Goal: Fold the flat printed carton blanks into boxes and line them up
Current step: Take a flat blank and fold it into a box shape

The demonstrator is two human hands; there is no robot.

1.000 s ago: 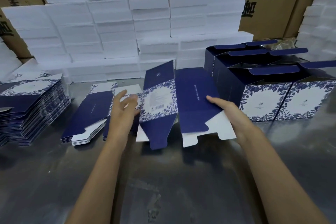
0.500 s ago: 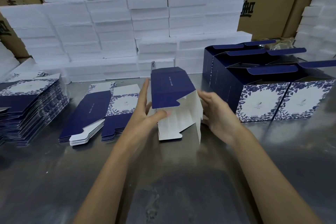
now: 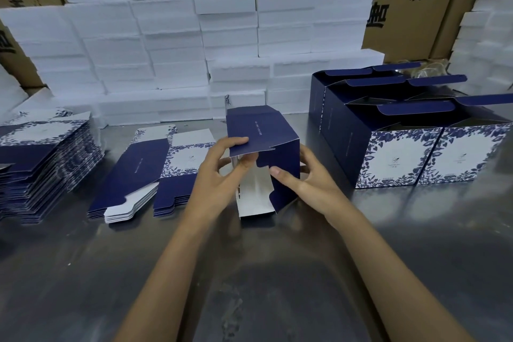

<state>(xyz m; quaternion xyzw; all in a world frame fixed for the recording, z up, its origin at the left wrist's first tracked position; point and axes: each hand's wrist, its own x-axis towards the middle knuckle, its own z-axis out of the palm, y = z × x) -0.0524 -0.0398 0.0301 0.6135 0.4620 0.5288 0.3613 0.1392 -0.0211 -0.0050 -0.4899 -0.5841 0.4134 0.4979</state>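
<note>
1. Carton [image 3: 263, 144], half erected, stood on the steel table [image 3: 249, 286] directly in front of us, dark blue outside, white inside, end flaps toward us not yet closed.
2. Left hand [image 3: 219, 175] pinched the top flap's edge between thumb and fingertips; the other fingers were loosely curled.
3. Right hand [image 3: 308, 183] wrapped the right wall, thumb pressing a blue side flap inward; fingers behind the wall were hidden.
4. We judged the step as closing the end flaps of this box.
5. Handling, as judged: thin printed card, very light, stiff along panels, weak at creases. It should bend only on score lines; a pinch in mid-panel could dent it. Best hold looked to be at flap edges and corners.
6. Flat blanks [image 3: 155, 172] lay in low stacks just left of the carton; a taller stack [image 3: 41, 164] sat at far left.
7. Finished boxes [image 3: 402, 155] stood touching in rows at right, lids open.
8. White boxes [image 3: 177, 44] were piled along the back.
</note>
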